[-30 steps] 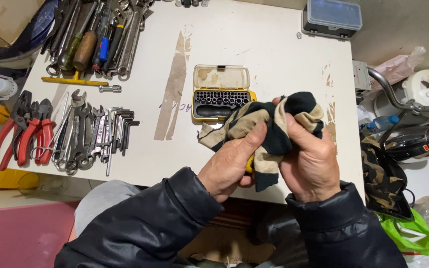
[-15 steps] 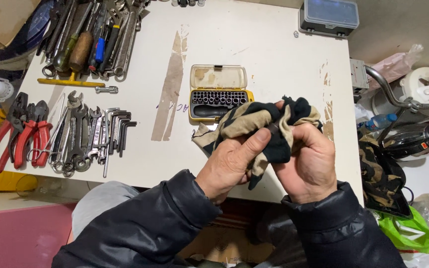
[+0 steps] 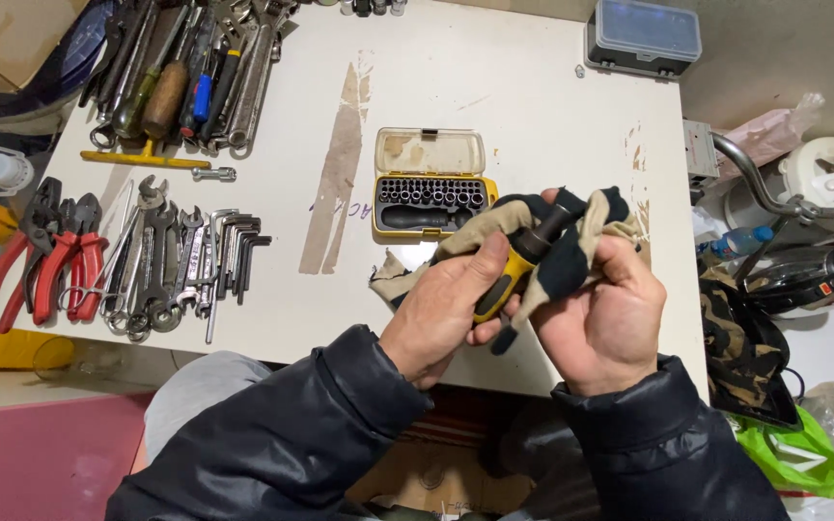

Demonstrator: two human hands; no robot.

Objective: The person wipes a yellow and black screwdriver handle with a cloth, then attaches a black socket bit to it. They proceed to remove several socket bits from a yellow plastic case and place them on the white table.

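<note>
Now the rag [image 3: 571,253] has slid back, baring a yellow screwdriver [image 3: 512,273]. Left hand [image 3: 446,309] grips its handle; right hand [image 3: 602,318] clutches the rag, just near the open bit case [image 3: 431,183].

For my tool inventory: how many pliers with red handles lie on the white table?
2, though overlap may hide another: one pair of red-handled pliers at the table's far left edge, a second pair just beside it.

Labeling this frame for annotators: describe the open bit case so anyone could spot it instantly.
On the white table, look at the middle, just beyond the person's hands. The bit case lies open there: a yellow tray of dark sockets with a cloudy clear lid folded back. Unlike the closed grey box at the far corner, it is open and yellow.
</note>
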